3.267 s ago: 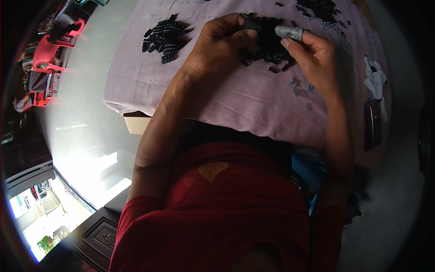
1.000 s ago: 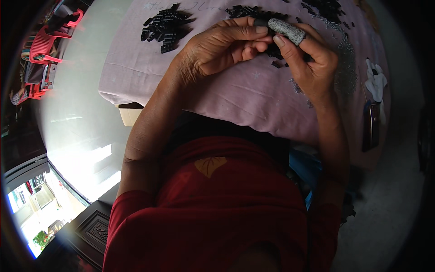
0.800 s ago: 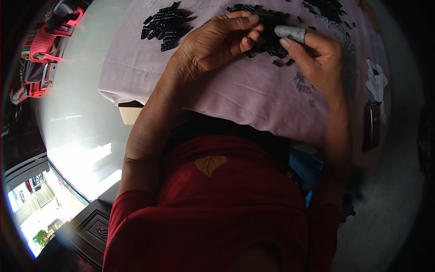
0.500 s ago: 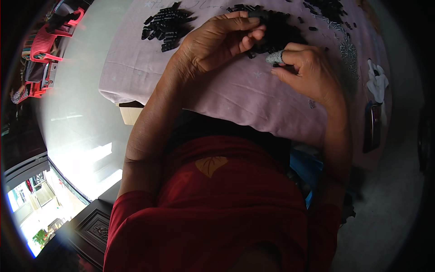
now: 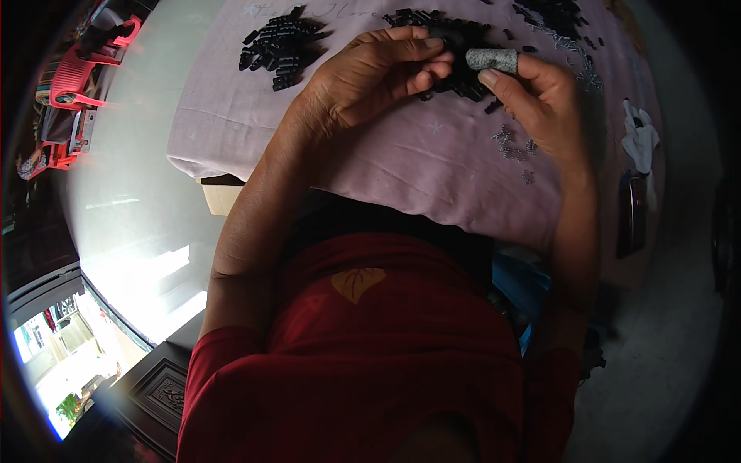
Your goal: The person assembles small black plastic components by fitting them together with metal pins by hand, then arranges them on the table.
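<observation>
Left hand: the left hand (image 5: 370, 77), upper middle of the frame, has its fingers curled together over a small black piece; the piece itself is too hidden to make out.
Right hand: the right hand (image 5: 540, 100), upper right, has thumb and forefinger brought together; a grey fabric sleeve (image 5: 492, 59) covers the forefinger.
Black pieces: the nearest heap (image 5: 455, 46) lies under and between the two hands, touching the fingertips; a second heap (image 5: 282, 46) sits well apart at the upper left, a third (image 5: 559, 14) at the top right.
Doing it well: I would keep both hands low over the nearest heap, so that a dropped piece lands among the others, and press with the covered finger, not the bare one.
Surface: a pale lilac cloth (image 5: 401, 162) over a table, with small grey bits (image 5: 513, 147) scattered near the right wrist.
Room: shiny pale floor (image 5: 131, 201) on the left, red plastic chairs (image 5: 73, 85) at the far upper left, a dark carved cabinet (image 5: 154, 386) at the lower left.
</observation>
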Motion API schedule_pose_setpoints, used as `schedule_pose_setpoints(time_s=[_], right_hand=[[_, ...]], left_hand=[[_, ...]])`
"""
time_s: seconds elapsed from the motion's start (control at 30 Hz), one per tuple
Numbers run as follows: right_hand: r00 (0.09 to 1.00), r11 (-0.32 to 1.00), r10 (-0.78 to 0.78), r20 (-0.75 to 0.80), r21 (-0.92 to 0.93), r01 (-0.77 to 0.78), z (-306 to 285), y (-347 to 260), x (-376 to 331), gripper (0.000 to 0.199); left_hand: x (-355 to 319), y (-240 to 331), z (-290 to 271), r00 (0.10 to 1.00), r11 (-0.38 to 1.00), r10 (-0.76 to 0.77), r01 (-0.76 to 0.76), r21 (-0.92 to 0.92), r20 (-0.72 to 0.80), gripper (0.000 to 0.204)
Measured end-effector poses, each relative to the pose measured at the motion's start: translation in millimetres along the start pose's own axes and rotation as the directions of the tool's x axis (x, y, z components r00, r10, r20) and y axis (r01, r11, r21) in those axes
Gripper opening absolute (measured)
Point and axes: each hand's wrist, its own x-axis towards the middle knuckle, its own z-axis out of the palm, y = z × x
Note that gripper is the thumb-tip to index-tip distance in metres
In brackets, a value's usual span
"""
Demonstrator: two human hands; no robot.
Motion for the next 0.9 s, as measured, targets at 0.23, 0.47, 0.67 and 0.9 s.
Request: schedule_pose_setpoints(time_s=[0.23, 0.47, 0.67, 0.9], right_hand=[[0.991, 0.972, 0.06, -0.119, 0.233, -0.031, 6.8, -0.2, 3.5, 0.014], [0.991, 0.975, -0.025, -0.128, 0.217, 0.052, 10.7, 1.4, 2.6, 0.016], [0.986, 0.981, 0.004, -0.166, 0.193, 0.029, 14.1, -1.5, 1.6, 0.015], [0.938, 0.978, -0.112, -0.328, 0.131, 0.163, 33.1, -0.4, 1.6, 0.017]], left_hand=[[-2.1, -0.8, 6.7, 1.0, 0.992, -0.011, 0.01, 0.122, 0.004, 0.018], [-4.0, -0.8, 9.2, 1.0, 0.989, -0.022, 0.018, 0.145, 0.023, 0.019], [-3.6, -0.9, 9.0, 0.999, 0.989, -0.029, 0.024, 0.144, 0.03, 0.02], [-3.3, 0.6, 11.5, 0.999, 0.988, -0.039, 0.035, 0.15, 0.024, 0.02]])
